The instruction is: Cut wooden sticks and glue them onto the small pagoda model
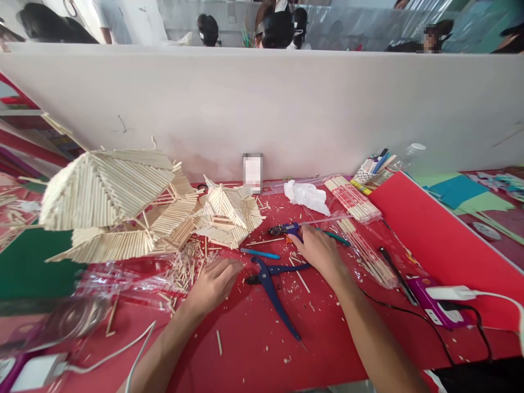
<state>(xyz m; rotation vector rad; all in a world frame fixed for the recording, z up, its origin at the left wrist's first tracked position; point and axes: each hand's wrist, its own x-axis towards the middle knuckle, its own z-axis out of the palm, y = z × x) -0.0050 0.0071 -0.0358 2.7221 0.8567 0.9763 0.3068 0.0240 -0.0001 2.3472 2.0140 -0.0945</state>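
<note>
My left hand (213, 284) rests on the red table (254, 349) with fingers loosely curled, beside a scatter of short wooden stick offcuts (186, 267). My right hand (319, 251) lies over the handle of a blue glue gun (286, 229), fingers wrapped toward it. Blue-handled cutters (274, 289) lie open between the two hands, and a blue pen (260, 254) lies just above them. A large stick-built roof model (110, 202) and a smaller one (229, 213) stand at the left and centre.
A white partition (262, 109) walls off the back; other people's heads show above it. Packs of sticks (356, 202), crumpled tissue (307, 196), a pen cup (372, 169), a red board (442, 240), a purple power strip (438, 305) with cables, and plastic wrap (123, 278) surround the hands.
</note>
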